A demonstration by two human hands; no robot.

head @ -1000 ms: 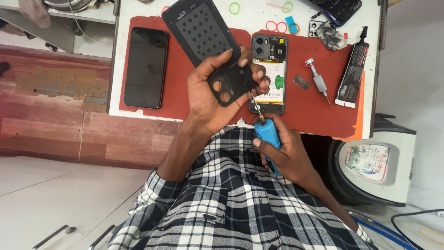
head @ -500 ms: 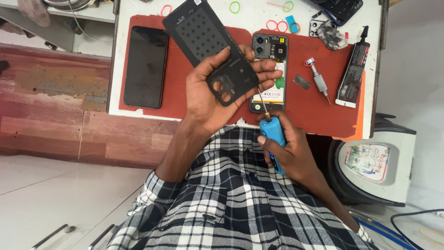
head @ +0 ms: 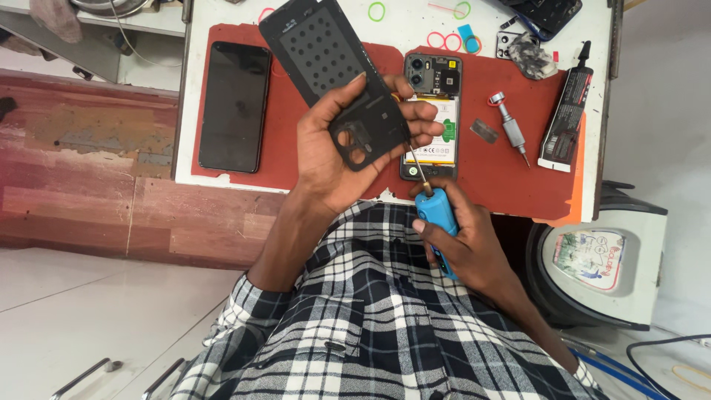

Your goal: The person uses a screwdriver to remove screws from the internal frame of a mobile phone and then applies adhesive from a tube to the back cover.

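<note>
Red mat point(head: 518, 185) on white table: your left hand point(head: 337, 152) grips the back cover point(head: 333, 70), already off; right hand point(head: 463, 244) holds blue screwdriver point(head: 437, 215). Open phone point(head: 432, 111) at center, insides not yet closed up.

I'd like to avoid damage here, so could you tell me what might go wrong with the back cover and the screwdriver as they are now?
The blue screwdriver in the right hand has its tip at the edge of the back cover; a slip could scratch it or jab the left hand. The opened phone lies directly below, so a dropped cover could strike its exposed parts.
</note>
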